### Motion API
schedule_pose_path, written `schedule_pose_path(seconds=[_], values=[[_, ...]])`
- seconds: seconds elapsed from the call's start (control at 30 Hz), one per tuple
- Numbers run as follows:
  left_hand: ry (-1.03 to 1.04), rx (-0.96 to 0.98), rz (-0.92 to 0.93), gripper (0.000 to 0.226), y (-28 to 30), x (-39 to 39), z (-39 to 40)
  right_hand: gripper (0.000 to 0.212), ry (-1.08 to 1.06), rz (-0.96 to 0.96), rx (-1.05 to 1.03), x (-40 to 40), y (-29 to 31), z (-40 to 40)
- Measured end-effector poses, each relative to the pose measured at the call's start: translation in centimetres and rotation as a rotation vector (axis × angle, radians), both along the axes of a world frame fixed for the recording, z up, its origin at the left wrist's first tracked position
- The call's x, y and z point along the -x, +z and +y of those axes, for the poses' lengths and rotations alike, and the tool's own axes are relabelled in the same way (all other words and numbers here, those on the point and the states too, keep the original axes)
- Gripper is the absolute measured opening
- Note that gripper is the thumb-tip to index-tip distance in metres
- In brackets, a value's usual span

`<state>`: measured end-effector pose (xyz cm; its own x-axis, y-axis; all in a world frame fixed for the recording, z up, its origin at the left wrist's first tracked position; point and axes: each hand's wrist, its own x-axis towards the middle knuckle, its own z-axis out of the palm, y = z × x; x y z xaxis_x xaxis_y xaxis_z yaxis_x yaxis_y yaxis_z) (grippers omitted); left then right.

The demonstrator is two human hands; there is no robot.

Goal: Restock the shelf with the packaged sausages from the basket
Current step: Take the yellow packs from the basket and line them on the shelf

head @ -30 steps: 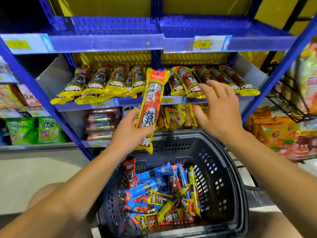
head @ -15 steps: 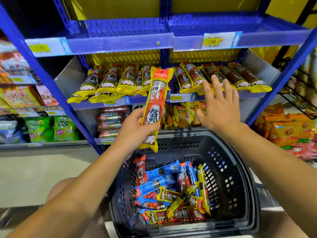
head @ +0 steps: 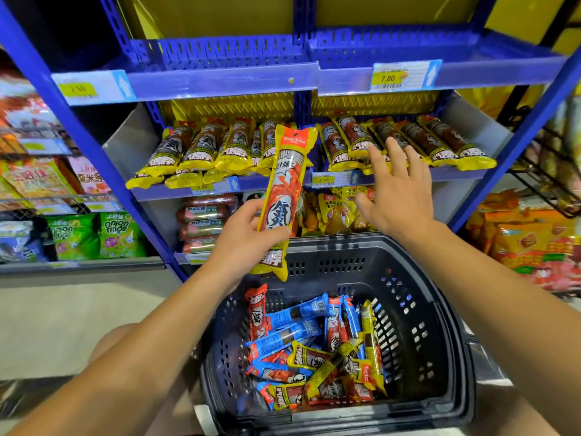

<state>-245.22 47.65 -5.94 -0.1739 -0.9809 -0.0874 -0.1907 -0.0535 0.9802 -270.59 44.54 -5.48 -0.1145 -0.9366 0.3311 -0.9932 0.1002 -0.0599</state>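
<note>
A long yellow-and-orange sausage packet stands nearly upright at the centre of the frame, its red top end up against the middle shelf and its yellow bottom end hanging just over the far rim of the basket. The left hand grips it around its lower third, thumb across the front and fingers curled behind, so most of the packet rises above the grip. To the right, the right hand is spread flat with straight fingers, its fingertips over the row of yellow sausage packs on the shelf; whether they touch cannot be told. A second row of packs lies left of centre on the same shelf. Lower in the frame, the dark basket holds a jumble of blue, red and yellow packets.
</note>
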Motion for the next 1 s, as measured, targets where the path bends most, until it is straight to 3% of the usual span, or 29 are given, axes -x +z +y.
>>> schedule_pose_path(seconds=[0.13, 0.3, 0.5, 0.6, 0.7, 0.83, 1.0], values=[[-0.010, -0.064, 0.098, 0.018, 0.0, 1.4, 0.4, 0.066, 0.152, -0.263, 0.163, -0.9, -0.9, 3.5], [-0.044, -0.150, 0.238, 0.025, -0.3, 4.9, 1.2, 0.056, 0.309, -0.676, 0.018, -3.2, -2.6, 9.0], [-0.136, -0.151, 0.197, 0.021, -0.7, 9.4, 2.0, 0.059, 0.266, -0.891, 0.057, -3.1, -3.6, 11.4], [-0.219, -0.013, 0.025, 0.018, 0.3, 10.7, 1.9, 0.057, 0.144, -0.975, 0.135, -1.6, -3.8, 11.9], [-0.199, 0.266, -0.304, 0.051, 1.4, 10.9, 0.9, 0.053, 0.024, -0.955, 0.207, 0.7, -3.5, 12.2], [-0.154, 0.610, -0.618, 0.067, 2.5, 10.6, -1.1, 0.048, -0.081, -0.912, 0.210, 3.9, -2.2, 11.7], [-0.157, 0.740, -0.886, 0.073, 3.7, 10.7, -3.7, 0.038, -0.135, -0.856, 0.180, 6.1, 0.4, 7.3]])
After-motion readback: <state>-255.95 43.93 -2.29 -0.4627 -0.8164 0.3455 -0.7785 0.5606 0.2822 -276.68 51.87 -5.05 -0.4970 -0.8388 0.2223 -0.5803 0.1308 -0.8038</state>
